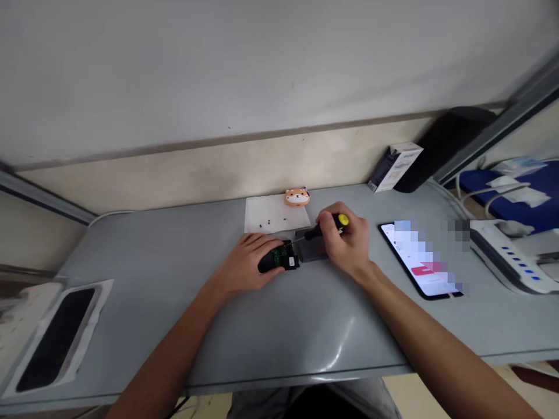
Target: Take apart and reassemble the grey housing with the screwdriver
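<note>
Grey desk (279, 337): smooth, soft sheen, pale light streak near the front edge. The screwdriver (323, 228) in my right hand (347, 238): black plastic grip, glossy yellow cap, thin bare-metal shaft. The casing (267, 265) under my left hand (247, 262): matt black plastic. Its exposed circuit board (282, 254): green, lacquered look. The paper sheet (271, 212): white, matt. The phone (419, 262): glossy glass face.

Left hand (244, 265) and right hand (347, 241) bare; forearms (437, 343) bare along whole visible length. Grey trousers (262, 404) at bottom of view.
</note>
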`<state>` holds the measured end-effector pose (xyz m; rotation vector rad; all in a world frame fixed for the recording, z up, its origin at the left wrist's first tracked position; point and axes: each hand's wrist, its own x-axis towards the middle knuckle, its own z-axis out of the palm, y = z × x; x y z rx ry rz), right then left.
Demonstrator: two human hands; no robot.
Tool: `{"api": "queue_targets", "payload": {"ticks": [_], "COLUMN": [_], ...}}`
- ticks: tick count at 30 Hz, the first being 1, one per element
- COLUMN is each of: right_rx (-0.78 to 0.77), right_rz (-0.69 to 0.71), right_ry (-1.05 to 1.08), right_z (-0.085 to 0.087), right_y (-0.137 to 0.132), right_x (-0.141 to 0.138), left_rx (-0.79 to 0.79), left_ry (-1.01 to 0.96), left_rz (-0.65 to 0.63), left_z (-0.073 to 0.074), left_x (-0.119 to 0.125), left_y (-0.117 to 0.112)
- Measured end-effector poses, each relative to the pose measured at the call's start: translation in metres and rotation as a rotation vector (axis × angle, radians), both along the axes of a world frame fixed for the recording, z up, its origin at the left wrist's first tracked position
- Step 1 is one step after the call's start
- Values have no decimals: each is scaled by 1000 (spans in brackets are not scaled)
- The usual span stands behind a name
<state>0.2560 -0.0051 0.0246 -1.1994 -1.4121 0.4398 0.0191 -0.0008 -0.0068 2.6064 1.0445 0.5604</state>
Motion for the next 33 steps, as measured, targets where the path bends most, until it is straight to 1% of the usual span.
{"api": "queue_targets", "payload": {"ticks": [4,14,19,24,33], "right_rx": [14,-30,-57,-48,-60], "right_rz": [-10,86,71,65,77], "right_ry": [26,-16,-3,-30,-39], "right_z": [3,2,-1,-4,-4], "right_y": [0,-2,0,2,1], "right_x": [1,-3,-3,-3,-4], "left_rx": [0,-16,-38,-29,-40], "left_ry": [0,-17,-10,2,10], "left_rz": [18,49,60,56,71], "left_z": [-1,-2,-1,-1,-1], "left_x": [3,7,8,8,9], "left_y": [0,-1,-1,0,0]}}
